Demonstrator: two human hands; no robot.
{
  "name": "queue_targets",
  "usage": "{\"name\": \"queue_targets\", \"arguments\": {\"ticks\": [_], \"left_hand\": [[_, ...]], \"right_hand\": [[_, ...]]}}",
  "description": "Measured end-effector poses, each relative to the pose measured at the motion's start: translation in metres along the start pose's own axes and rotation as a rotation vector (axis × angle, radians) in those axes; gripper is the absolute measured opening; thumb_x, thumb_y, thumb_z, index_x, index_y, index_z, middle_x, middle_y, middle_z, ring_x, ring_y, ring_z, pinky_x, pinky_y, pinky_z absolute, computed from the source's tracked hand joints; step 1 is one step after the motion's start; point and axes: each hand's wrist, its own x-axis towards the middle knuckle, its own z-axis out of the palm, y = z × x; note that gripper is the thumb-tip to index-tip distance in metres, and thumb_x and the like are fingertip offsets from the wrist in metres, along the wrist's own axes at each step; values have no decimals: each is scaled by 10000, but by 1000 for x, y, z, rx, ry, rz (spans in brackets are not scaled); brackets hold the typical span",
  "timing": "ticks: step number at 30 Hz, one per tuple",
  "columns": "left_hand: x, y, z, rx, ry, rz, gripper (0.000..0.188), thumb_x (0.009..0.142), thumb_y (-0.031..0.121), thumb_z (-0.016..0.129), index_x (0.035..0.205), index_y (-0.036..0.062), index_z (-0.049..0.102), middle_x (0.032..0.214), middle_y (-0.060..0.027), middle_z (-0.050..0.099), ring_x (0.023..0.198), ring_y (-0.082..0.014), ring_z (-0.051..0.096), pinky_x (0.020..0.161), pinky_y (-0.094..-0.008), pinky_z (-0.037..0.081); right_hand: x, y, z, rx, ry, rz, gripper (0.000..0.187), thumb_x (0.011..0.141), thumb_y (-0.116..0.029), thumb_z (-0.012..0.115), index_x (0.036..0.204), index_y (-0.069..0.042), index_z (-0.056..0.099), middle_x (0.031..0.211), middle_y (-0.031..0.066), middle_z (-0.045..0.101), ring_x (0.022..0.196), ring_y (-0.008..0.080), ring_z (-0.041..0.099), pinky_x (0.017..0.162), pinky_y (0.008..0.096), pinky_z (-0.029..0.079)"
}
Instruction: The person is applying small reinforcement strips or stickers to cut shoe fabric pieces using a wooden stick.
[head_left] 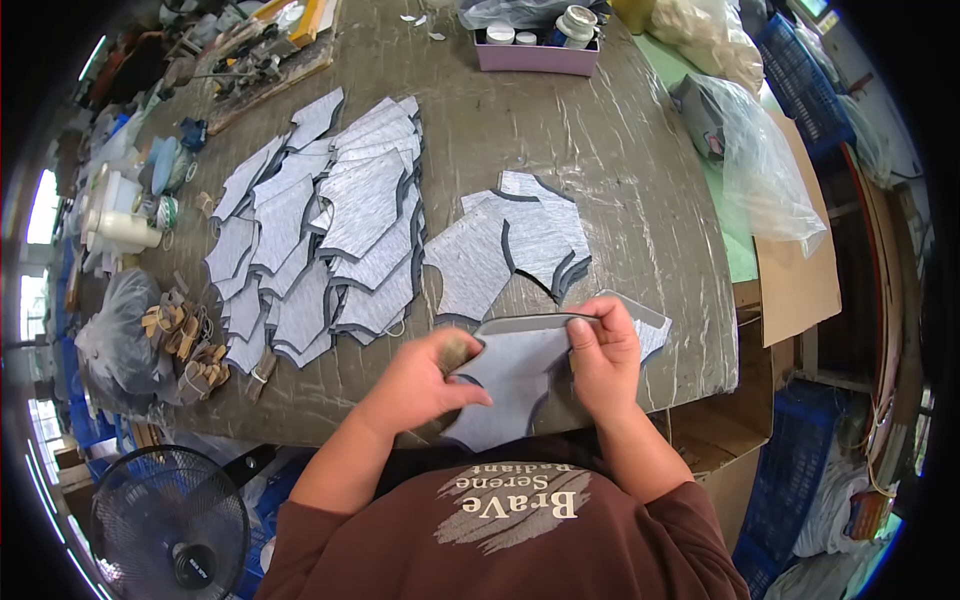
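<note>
Near the table's front edge I hold a grey cut piece [505, 375] with dark edges, like fabric backed with foam. My right hand [607, 365] is closed, pinching the piece's far edge between thumb and fingers. My left hand [425, 375] is closed around its left side, with the thumb over the face and some fingers hidden. The far edge stands up and shows a dark strip. Just beyond my hands lie more cut pieces of the same kind [470, 260], overlapping. Another piece [652, 328] lies partly hidden behind my right hand.
Several overlapping stacks of cut pieces [365, 205] cover the table [560, 120] at left. A pink bin [535, 60] with jars stands at the back. Bundled wooden pieces [180, 335] and a plastic bag lie at the left edge. A black fan [170, 520] is at lower left, a cardboard box [725, 430] at right.
</note>
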Motion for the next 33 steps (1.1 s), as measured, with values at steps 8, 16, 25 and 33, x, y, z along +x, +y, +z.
{"name": "queue_targets", "arguments": {"ticks": [8, 16, 25, 33], "left_hand": [[-9, -16, 18, 466, 99, 121, 245, 723, 101, 722, 846, -25, 552, 757, -209, 574, 729, -406, 570, 622, -440, 442], [-36, -14, 13, 309, 223, -74, 269, 760, 180, 740, 783, -37, 583, 696, -174, 559, 668, -354, 547, 633, -389, 448], [-44, -14, 14, -461, 15, 44, 503, 1022, 334, 349, 1307, -75, 412, 891, -28, 479, 627, -72, 426, 542, -209, 358], [-29, -5, 25, 139, 46, 283, 352, 986, 176, 401, 1269, -24, 466, 852, -129, 480, 698, -218, 479, 662, -305, 414]], "right_hand": [[-17, 3, -25, 79, 192, -99, 65, 945, -56, 526, 1006, -65, 505, 885, 11, 581, 750, 63, 523, 684, 200, 425], [5, -51, -77, -506, 331, -139, 97, 910, -15, 541, 1004, -21, 567, 772, -1, 568, 671, 34, 501, 589, 214, 414], [-25, -37, 13, -808, -223, -176, 95, 781, -44, 670, 875, -39, 656, 834, 138, 647, 759, 322, 635, 660, 370, 508], [-28, -24, 38, -543, -404, -10, 42, 810, -15, 670, 845, 6, 659, 708, 83, 604, 596, 130, 532, 537, 273, 416]]}}
